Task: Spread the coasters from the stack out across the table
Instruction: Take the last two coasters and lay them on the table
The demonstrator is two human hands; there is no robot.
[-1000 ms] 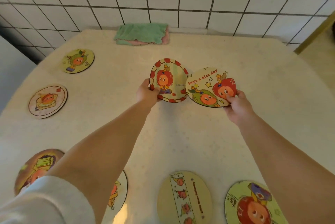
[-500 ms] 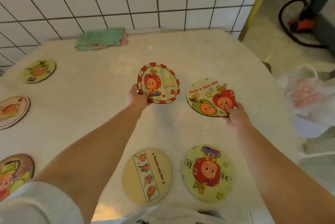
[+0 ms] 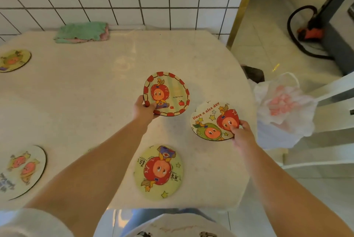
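Note:
My left hand grips the near-left edge of a round coaster with a red-checked rim and an apple figure, held over the middle of the pale table. My right hand pinches the "Have a nice day" coaster, low near the table's right edge; whether it touches the table I cannot tell. Flat on the table lie a green coaster with a red apple near me, a coaster with two figures at the near left, and a greenish coaster at the far left.
A folded green and pink cloth lies at the back by the white tiled wall. Right of the table's rounded edge hangs a white plastic bag on a white chair. A dark hose and orange device sit on the floor beyond.
My view has swung right. The two hands have drawn apart: the right hand carried its coaster right and nearer to me, toward the table's right edge. The left still holds its coaster.

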